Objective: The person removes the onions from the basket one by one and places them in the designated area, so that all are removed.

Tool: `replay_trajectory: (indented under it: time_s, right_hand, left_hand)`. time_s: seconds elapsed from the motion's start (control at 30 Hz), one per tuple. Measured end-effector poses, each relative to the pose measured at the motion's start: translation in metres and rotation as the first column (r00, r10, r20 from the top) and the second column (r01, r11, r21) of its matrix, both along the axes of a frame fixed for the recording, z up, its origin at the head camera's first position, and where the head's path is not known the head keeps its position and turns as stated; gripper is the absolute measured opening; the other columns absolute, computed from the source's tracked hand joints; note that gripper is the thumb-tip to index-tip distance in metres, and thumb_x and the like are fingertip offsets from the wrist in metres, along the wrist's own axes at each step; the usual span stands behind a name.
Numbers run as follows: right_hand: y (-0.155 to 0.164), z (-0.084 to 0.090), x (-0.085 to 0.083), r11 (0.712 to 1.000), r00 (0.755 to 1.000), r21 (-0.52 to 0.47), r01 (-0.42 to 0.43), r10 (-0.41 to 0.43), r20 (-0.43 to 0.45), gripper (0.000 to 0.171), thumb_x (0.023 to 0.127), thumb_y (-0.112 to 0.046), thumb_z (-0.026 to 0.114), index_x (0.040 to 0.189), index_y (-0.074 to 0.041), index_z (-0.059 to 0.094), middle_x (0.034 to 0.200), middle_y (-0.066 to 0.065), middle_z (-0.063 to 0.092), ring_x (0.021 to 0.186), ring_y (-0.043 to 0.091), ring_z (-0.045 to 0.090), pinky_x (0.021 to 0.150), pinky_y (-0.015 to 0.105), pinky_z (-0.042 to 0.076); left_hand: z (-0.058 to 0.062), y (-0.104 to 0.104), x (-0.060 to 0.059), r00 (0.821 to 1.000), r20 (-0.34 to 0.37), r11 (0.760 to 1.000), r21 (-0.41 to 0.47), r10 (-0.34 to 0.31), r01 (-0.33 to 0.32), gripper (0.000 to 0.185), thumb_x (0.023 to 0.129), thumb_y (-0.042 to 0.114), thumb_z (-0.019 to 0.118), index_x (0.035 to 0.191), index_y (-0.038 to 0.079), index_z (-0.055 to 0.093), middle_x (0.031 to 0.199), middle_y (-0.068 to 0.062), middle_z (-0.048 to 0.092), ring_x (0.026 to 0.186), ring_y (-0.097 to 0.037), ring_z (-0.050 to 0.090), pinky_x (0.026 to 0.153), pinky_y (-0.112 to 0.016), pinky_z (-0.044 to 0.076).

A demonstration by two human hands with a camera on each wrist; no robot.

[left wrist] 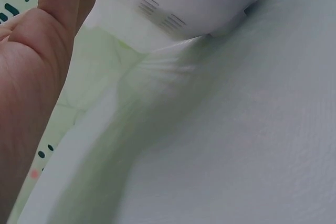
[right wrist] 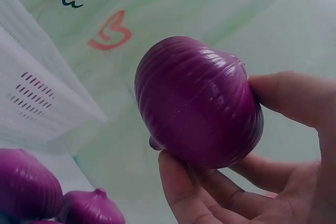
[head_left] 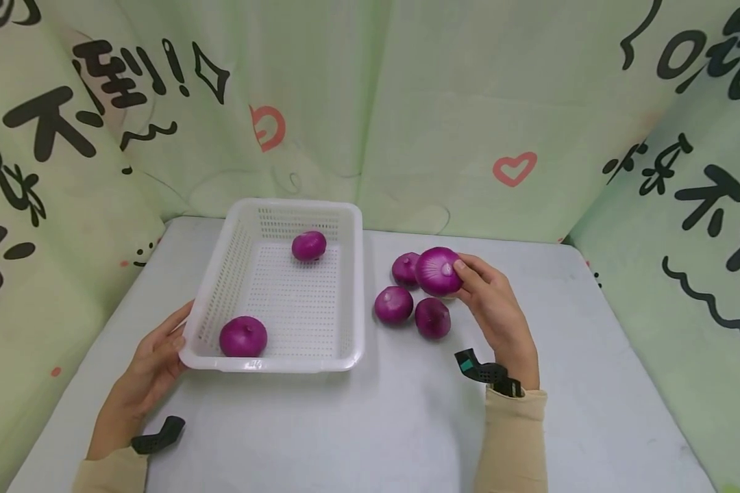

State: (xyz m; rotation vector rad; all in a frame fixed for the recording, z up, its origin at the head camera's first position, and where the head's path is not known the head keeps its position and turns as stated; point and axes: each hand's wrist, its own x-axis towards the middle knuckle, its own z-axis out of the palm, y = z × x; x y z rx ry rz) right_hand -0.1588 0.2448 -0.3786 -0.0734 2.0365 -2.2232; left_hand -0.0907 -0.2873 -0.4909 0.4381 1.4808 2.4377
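Observation:
My right hand (head_left: 490, 301) grips a purple onion (head_left: 438, 271) (right wrist: 197, 103) lifted just above the table, fingers and thumb curled round it. Three more purple onions lie below it on the table: one behind (head_left: 404, 268), one to the left (head_left: 393, 305), one in front (head_left: 432, 318). A white perforated basket (head_left: 351, 274) holds two onions, one at the far side (head_left: 309, 245) and one at the near left corner (head_left: 243, 336). My left hand (head_left: 154, 359) rests against the basket's near left corner (left wrist: 173, 3), fingers straight along its rim.
The grey table (head_left: 407, 424) is walled on three sides by a green printed cloth (head_left: 444, 103). Black wrist mounts sit at both cuffs (head_left: 487, 373).

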Motion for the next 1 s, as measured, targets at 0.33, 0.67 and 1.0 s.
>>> replay_trajectory:
  time_s: [0.33,0.67,1.0]
  right_hand:
    - [0.034,-0.009,0.005,0.999,0.998,0.047,0.025,-0.028,0.060,0.033,0.105,-0.028,0.063,0.133,-0.011,0.059,0.134,-0.001,0.054,0.116,0.009,0.061,0.097,0.017,0.055]
    - [0.075,-0.028,0.015,0.979,0.998,0.205,0.000,-0.012,0.058,0.048,0.104,-0.026,0.065,0.147,-0.007,0.052,0.135,-0.006,0.057,0.117,0.005,0.061,0.097,0.014,0.053]
    - [0.102,-0.042,0.019,0.856,0.992,0.509,-0.088,0.031,0.119,0.061,0.104,-0.035,0.065,0.156,-0.011,0.046,0.157,0.011,0.044,0.119,-0.006,0.057,0.095,0.010,0.046]
  left_hand:
    - [-0.003,0.002,0.000,0.999,-0.018,0.998,0.050,-0.026,0.027,0.058,0.109,-0.001,0.030,0.162,0.020,0.036,0.158,0.002,0.054,0.136,-0.012,0.060,0.101,-0.028,0.057]
    - [-0.003,-0.002,-0.002,1.000,-0.012,1.000,0.028,-0.010,0.011,0.058,0.109,-0.001,0.031,0.163,0.021,0.036,0.158,0.002,0.054,0.135,-0.011,0.061,0.101,-0.028,0.057]
    - [-0.005,-0.002,-0.003,0.999,-0.010,0.995,0.093,-0.041,0.041,0.060,0.107,-0.003,0.029,0.163,0.018,0.036,0.158,-0.001,0.054,0.136,-0.013,0.061,0.102,-0.030,0.057]
